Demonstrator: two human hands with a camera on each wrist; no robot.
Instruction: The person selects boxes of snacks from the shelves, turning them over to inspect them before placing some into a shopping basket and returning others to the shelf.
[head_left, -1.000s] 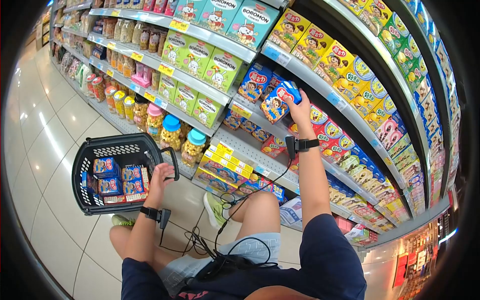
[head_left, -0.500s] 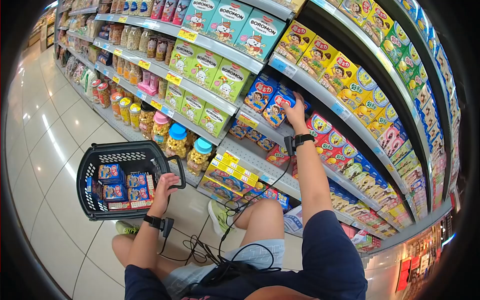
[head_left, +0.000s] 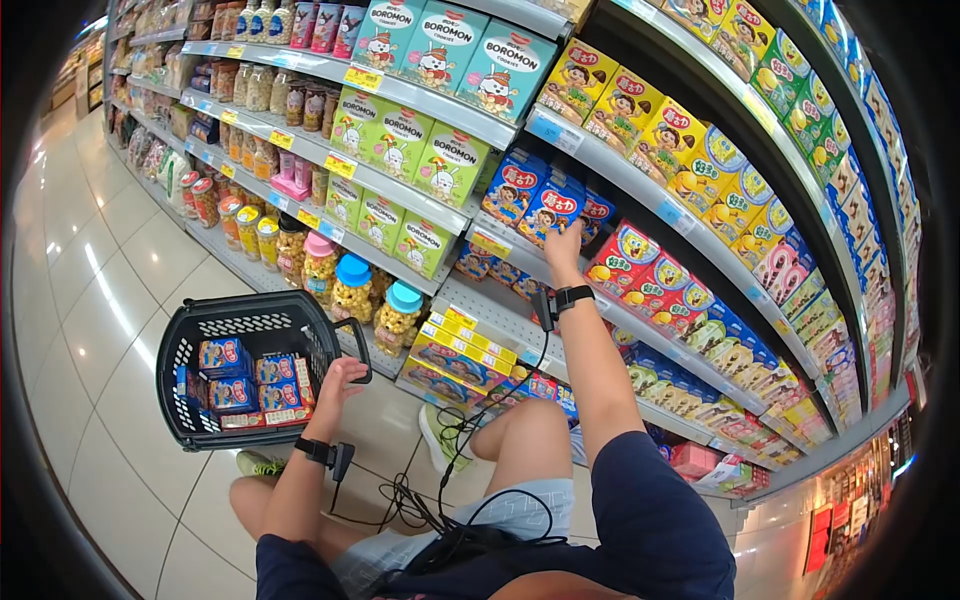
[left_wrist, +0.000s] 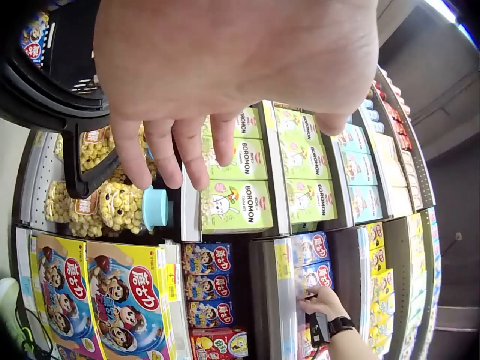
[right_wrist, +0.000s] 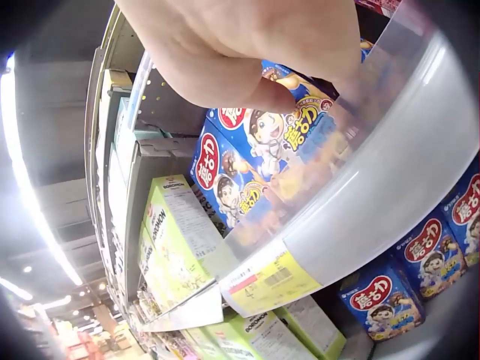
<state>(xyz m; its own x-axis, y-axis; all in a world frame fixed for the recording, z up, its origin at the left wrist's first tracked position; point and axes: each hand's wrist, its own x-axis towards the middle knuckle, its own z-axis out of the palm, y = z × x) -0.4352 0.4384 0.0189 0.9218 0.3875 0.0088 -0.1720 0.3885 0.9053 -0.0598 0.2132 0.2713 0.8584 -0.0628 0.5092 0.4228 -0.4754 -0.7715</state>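
Blue box (head_left: 555,208) now on shelf (head_left: 518,245)

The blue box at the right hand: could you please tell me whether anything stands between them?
Nothing visible stands between the right hand and the blue box. A clear guard rises along the shelf edge before the box's lower front, but the hand appears to reach over it.

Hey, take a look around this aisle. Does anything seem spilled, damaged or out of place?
I see nothing spilled or damaged. One oddity: a black cable lies in messy loops over the person's lap and between the legs, looking tangled. The basket sits upright, with boxes inside.
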